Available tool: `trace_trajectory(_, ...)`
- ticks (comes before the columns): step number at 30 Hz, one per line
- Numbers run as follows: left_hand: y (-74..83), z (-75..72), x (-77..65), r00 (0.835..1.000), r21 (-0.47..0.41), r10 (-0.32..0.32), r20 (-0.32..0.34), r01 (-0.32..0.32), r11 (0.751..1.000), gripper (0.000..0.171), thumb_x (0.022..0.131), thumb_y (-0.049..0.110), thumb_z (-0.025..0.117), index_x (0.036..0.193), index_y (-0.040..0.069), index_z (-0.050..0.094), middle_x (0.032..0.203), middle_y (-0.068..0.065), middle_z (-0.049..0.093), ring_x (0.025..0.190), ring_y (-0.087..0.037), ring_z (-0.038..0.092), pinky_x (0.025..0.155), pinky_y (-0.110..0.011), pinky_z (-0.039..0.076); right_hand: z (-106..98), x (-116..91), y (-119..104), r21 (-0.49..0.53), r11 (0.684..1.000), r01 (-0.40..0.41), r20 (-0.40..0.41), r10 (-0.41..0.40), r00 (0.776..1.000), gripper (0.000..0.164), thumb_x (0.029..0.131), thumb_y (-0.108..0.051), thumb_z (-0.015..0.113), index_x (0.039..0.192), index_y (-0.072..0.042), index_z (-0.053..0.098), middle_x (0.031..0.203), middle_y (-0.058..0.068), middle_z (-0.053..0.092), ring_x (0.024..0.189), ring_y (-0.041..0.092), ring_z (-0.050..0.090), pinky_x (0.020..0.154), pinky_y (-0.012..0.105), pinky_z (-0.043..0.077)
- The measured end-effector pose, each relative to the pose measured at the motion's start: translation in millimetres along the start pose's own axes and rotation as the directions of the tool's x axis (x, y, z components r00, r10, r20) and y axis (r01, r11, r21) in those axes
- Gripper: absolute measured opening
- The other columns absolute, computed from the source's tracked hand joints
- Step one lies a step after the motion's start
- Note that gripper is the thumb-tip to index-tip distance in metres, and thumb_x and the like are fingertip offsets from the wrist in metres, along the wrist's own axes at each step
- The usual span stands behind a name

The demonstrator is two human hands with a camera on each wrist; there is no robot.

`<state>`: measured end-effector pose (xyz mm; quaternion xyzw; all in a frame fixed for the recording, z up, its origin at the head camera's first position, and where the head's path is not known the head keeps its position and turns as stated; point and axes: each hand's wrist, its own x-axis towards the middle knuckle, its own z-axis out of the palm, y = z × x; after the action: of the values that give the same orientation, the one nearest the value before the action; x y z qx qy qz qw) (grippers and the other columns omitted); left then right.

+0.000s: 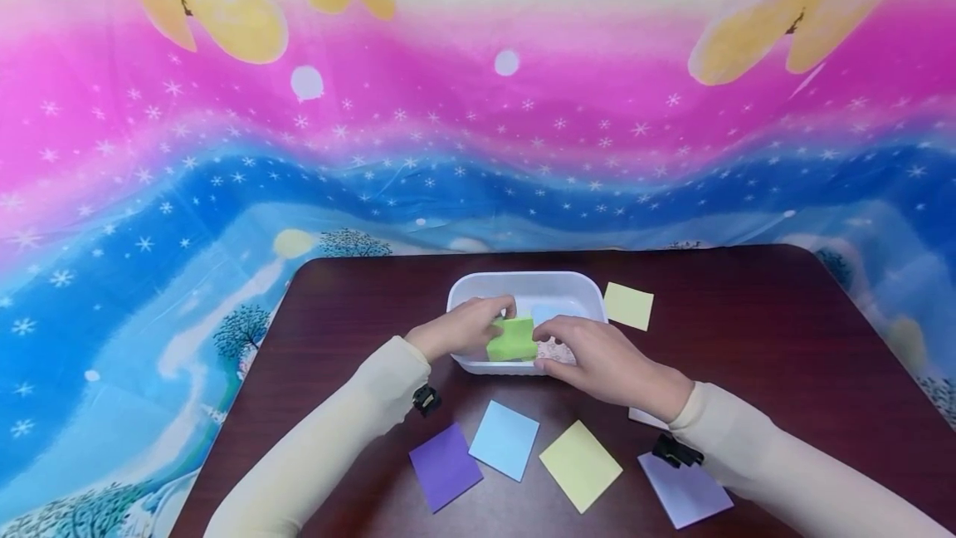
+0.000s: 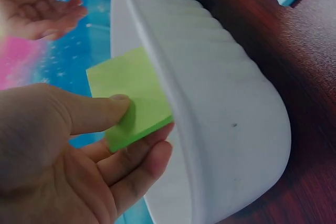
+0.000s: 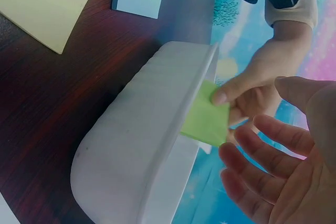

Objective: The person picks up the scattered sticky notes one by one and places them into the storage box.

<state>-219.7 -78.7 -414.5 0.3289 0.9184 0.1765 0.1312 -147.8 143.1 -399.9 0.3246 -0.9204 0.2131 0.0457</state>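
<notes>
A green sticky note pad (image 1: 513, 339) is pinched between the thumb and fingers of my left hand (image 1: 465, 327). It is tilted inside the mouth of a white plastic tub (image 2: 220, 103), close to the near rim. My right hand (image 1: 601, 359) reaches over the tub's right side, its fingers loosely bent and spread with nothing between them. In the right wrist view its fingertips (image 3: 231, 153) are near the green pad's edge. Inside the tub lie a light blue piece (image 1: 551, 315) and a pinkish patterned piece (image 1: 554, 350), partly hidden by the hands.
Before the tub on the dark wooden table (image 1: 358, 305) lie a purple pad (image 1: 446, 467), a light blue pad (image 1: 504, 441), a yellow pad (image 1: 581, 466) and a lilac pad (image 1: 687, 492). Another pale yellow pad (image 1: 629, 306) sits right of the tub. A printed cloth (image 1: 478, 131) hangs behind.
</notes>
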Motion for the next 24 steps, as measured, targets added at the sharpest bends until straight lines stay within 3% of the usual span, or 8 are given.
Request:
trace_trajectory(3,0.0,1.9,4.3,1.000,0.019,0.001,0.016,-0.001,1.000,0.016,0.089,0.007,0.058,0.100,0.016,0.051,0.092,0.002,0.060,0.081,-0.015,0.053,0.074,-0.030,0.043,-0.6,0.3,-0.2,-0.003,1.000,-0.004,0.001,0.004,1.000,0.036,0.086,-0.043,0.061,0.112,-0.019,0.065,0.106,-0.007,0.065,0.094,0.009,0.060,0.078,0.033,0.049)
trace_trajectory(9,-1.6,3.2,8.9,1.000,0.060,-0.024,-0.018,0.025,0.998,0.017,0.089,0.015,0.059,0.106,0.014,0.057,0.105,-0.001,0.064,0.095,-0.014,0.058,0.083,-0.031,0.046,-0.6,1.6,1.7,-0.004,1.000,-0.009,0.008,0.009,1.000,0.037,0.086,-0.043,0.061,0.113,-0.018,0.065,0.106,-0.006,0.065,0.096,0.009,0.060,0.078,0.034,0.049)
trace_trajectory(15,-5.5,3.7,9.2,0.999,0.062,-0.048,0.002,0.048,0.997,0.034,0.092,0.032,0.056,0.119,0.012,0.058,0.114,-0.003,0.063,0.106,-0.016,0.057,0.091,-0.033,0.044,-1.1,2.2,3.9,0.016,1.000,-0.019,0.013,0.018,1.000,0.035,0.087,-0.041,0.060,0.112,-0.017,0.065,0.107,-0.003,0.066,0.095,0.011,0.060,0.077,0.034,0.049)
trace_trajectory(24,-10.2,5.5,7.8,0.992,0.039,-0.123,0.010,0.123,0.992,0.044,0.092,0.037,0.053,0.130,0.015,0.054,0.123,-0.004,0.061,0.112,-0.017,0.055,0.094,-0.036,0.043,-2.0,-0.3,5.6,0.020,0.999,-0.049,0.017,0.049,0.999,0.037,0.087,-0.041,0.060,0.114,-0.016,0.065,0.107,-0.005,0.065,0.096,0.012,0.060,0.077,0.034,0.049)
